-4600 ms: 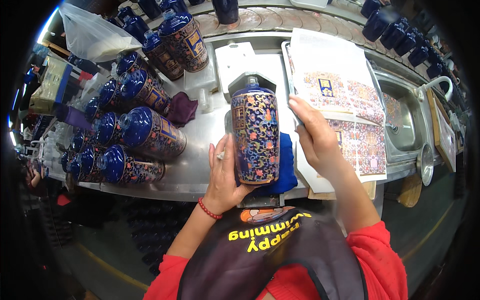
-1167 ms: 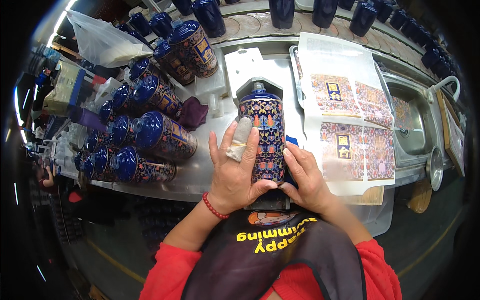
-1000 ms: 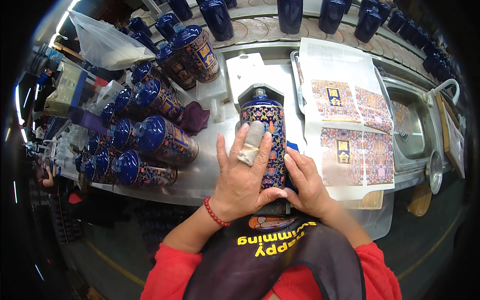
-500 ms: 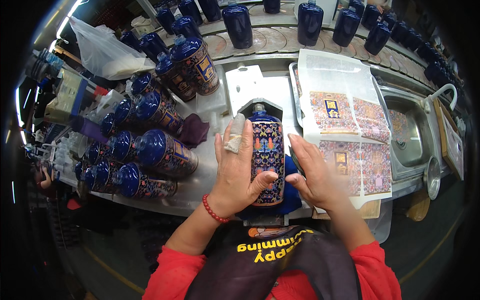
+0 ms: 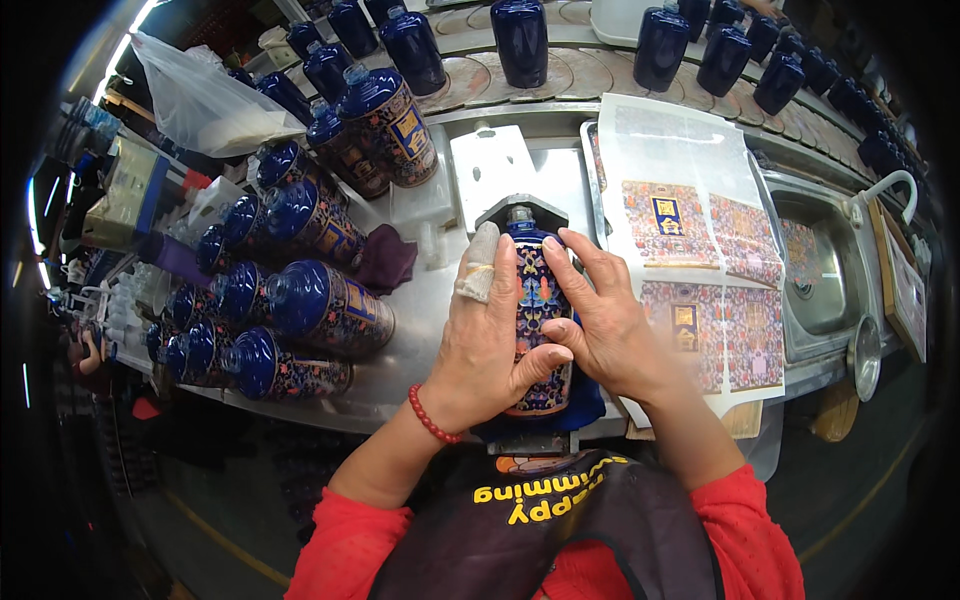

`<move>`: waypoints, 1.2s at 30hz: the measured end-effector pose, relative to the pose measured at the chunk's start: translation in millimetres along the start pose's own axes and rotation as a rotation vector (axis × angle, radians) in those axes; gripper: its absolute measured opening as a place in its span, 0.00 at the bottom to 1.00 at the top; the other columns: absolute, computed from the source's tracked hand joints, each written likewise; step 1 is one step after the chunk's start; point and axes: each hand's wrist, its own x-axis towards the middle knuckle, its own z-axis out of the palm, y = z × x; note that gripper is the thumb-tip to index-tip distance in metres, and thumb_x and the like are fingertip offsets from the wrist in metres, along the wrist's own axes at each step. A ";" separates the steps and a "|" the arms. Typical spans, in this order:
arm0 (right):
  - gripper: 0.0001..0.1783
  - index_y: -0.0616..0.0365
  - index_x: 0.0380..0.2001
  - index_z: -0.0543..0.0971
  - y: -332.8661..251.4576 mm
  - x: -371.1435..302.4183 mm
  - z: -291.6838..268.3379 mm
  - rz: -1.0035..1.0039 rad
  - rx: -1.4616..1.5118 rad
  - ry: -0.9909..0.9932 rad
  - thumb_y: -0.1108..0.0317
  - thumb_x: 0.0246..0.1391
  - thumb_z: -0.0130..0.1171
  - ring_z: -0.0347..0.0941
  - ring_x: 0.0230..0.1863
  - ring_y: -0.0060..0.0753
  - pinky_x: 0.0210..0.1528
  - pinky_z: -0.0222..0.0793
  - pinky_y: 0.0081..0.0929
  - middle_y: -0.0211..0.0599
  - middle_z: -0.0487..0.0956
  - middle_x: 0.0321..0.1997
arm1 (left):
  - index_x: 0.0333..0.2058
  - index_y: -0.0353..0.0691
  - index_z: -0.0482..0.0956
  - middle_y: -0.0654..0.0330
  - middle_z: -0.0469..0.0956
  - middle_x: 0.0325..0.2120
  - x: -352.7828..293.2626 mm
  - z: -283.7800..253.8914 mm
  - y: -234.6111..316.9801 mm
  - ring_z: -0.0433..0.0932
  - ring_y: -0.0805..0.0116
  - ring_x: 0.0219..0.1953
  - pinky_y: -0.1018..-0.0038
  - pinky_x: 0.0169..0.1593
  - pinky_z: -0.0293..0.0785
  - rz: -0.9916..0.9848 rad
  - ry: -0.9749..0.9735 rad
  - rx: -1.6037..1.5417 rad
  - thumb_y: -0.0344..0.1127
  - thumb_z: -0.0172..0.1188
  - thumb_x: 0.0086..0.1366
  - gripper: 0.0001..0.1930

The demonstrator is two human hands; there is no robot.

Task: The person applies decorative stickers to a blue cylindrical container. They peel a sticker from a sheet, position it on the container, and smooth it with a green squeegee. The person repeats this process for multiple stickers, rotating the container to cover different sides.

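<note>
A dark blue bottle (image 5: 536, 300) wrapped in a colourful floral decal lies on its back in a metal cradle, its neck pointing away from me. My left hand (image 5: 475, 350) holds its left side, fingers stretched along the edge and thumb across the front. One finger wears a pale cloth cover tied with a band. My right hand (image 5: 615, 335) presses on the right side, fingertips on the upper shoulder and thumb near the left thumb. The right palm's inner side is hidden. Dark blue cloth (image 5: 588, 402) sits under the bottle's lower end.
Several decorated bottles (image 5: 330, 305) crowd the left of the metal table, beside a maroon cloth (image 5: 388, 258). Decal sheets (image 5: 690, 150) lie to the right, before a sink (image 5: 835, 310). Plain blue bottles (image 5: 520, 45) stand on a conveyor (image 5: 570, 75) at the back.
My right hand has moved up and left from beside the bottle onto its right side. Some dark item seen at that palm is now hidden. The plain bottles on the conveyor have shifted right.
</note>
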 end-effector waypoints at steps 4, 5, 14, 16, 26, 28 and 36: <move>0.39 0.49 0.71 0.66 3.4 -5.4 -5.8 0.031 0.088 -0.039 0.61 0.57 0.66 0.62 0.66 0.66 0.68 0.62 0.50 0.60 0.60 0.72 | 0.72 0.27 0.51 0.32 0.56 0.69 -2.2 -10.3 -11.3 0.53 0.31 0.72 0.49 0.73 0.47 0.048 0.010 -0.096 0.65 0.51 0.71 0.49; 0.38 0.49 0.72 0.65 4.3 -6.3 -6.7 0.014 0.059 -0.055 0.56 0.60 0.63 0.61 0.67 0.64 0.69 0.62 0.49 0.57 0.59 0.74 | 0.72 0.28 0.52 0.32 0.56 0.69 -2.0 -11.0 -13.9 0.53 0.31 0.72 0.49 0.73 0.47 0.070 0.011 -0.066 0.64 0.52 0.71 0.48; 0.39 0.49 0.71 0.68 5.2 -6.2 -6.7 0.002 0.075 -0.082 0.60 0.56 0.68 0.62 0.67 0.68 0.69 0.61 0.50 0.62 0.59 0.72 | 0.73 0.33 0.53 0.38 0.60 0.69 -4.7 -9.7 -17.8 0.58 0.38 0.72 0.44 0.74 0.42 0.127 -0.002 0.068 0.64 0.53 0.70 0.46; 0.39 0.49 0.71 0.68 4.0 -7.6 -8.0 0.001 0.084 -0.069 0.60 0.56 0.68 0.62 0.67 0.68 0.69 0.61 0.50 0.62 0.59 0.73 | 0.73 0.33 0.53 0.38 0.59 0.70 -6.4 -12.3 -19.7 0.57 0.38 0.72 0.44 0.74 0.40 0.113 -0.014 -0.011 0.65 0.53 0.70 0.47; 0.38 0.48 0.72 0.66 2.1 -10.7 -6.3 -0.001 0.014 -0.108 0.53 0.61 0.64 0.60 0.69 0.63 0.69 0.62 0.50 0.55 0.55 0.77 | 0.73 0.34 0.53 0.38 0.57 0.71 -11.1 -9.6 -17.9 0.55 0.40 0.73 0.41 0.73 0.38 0.129 -0.010 0.090 0.67 0.54 0.67 0.50; 0.38 0.47 0.72 0.66 2.6 -11.6 -6.2 0.000 0.017 -0.106 0.52 0.62 0.63 0.62 0.68 0.62 0.69 0.62 0.50 0.55 0.55 0.77 | 0.73 0.34 0.53 0.38 0.58 0.70 -11.3 -10.0 -18.4 0.55 0.39 0.73 0.42 0.74 0.37 0.133 -0.010 0.080 0.69 0.53 0.67 0.50; 0.40 0.46 0.72 0.67 -7.6 -31.6 -12.2 0.035 0.089 -0.108 0.58 0.57 0.67 0.63 0.65 0.69 0.68 0.62 0.51 0.64 0.57 0.74 | 0.70 0.35 0.65 0.41 0.65 0.68 -36.3 -12.3 -7.8 0.58 0.38 0.72 0.43 0.74 0.32 0.152 0.043 0.120 0.74 0.47 0.67 0.49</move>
